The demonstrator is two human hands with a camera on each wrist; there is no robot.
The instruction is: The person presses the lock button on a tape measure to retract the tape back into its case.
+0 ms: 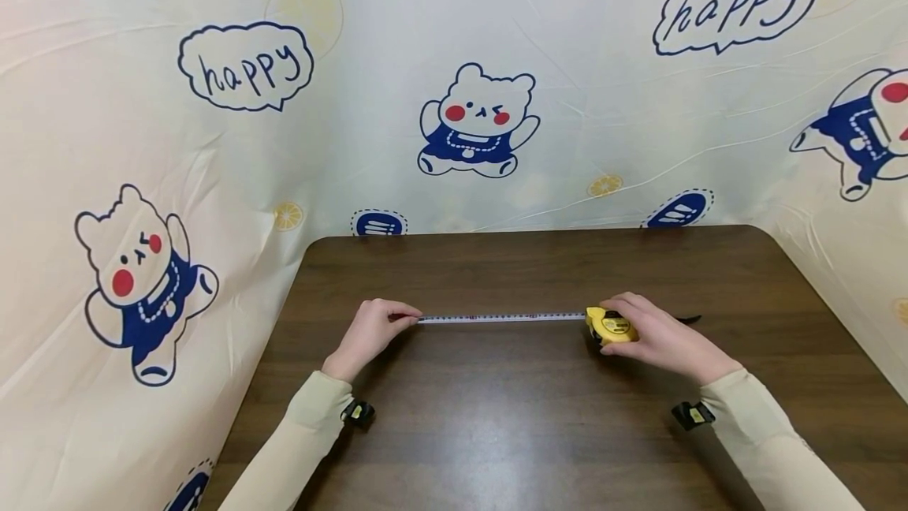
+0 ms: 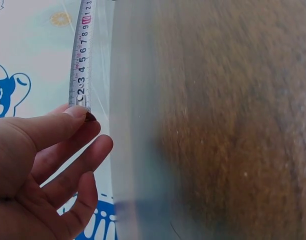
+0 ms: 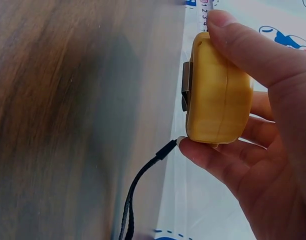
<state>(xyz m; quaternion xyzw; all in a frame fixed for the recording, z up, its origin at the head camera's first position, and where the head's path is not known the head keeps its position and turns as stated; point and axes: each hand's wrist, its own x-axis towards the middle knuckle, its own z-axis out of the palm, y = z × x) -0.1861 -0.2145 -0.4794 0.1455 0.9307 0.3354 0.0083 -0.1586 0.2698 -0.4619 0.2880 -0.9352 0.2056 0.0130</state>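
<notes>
A yellow tape measure (image 1: 608, 325) is held in my right hand (image 1: 656, 337), its case between the thumb and fingers. In the right wrist view the case (image 3: 218, 90) shows its plain yellow side, a dark clip and a black strap (image 3: 138, 175). From it the white blade (image 1: 504, 318) runs straight to the left, pulled well out. My left hand (image 1: 369, 333) pinches the blade's end between thumb and forefinger. Close up in the left wrist view, printed numbers run along the blade (image 2: 82, 60), while the other fingers are loosely bent below.
A dark brown wooden table (image 1: 496, 393) lies under both hands. Behind it and at the sides hangs a pale cloth (image 1: 567, 124) printed with cartoon bears and words. A small black device is strapped at each wrist.
</notes>
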